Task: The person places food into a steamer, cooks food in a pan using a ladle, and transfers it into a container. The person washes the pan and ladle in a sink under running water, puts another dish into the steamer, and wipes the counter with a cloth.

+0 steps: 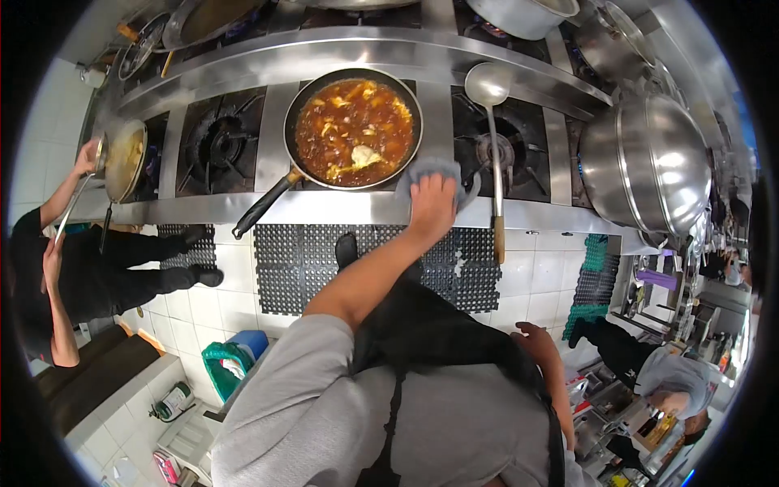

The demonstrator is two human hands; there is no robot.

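My left hand (434, 201) presses its fingers on a bunched grey cloth (415, 174) at the front edge of the stove, close to the pan's lower right rim. A black frying pan (288, 134) sits on the burner just left of it, its handle pointing toward me. Inside is a red-brown sauce (349, 122) with pale chunks and a whitish dollop (365, 156). Right of the cloth, a long-handled metal ladle (488, 85) lies across another burner, its wooden end overhanging the edge. My right hand (537, 342) hangs low beside my apron, fingers loosely apart, holding nothing.
A large domed steel pot (657, 162) stands at the right end of the stove. Pots and a grey pan (523, 15) line the raised back row. At left, a co-worker (61, 268) holds a ladle over another pan (127, 161). Another person (673, 377) stands behind right.
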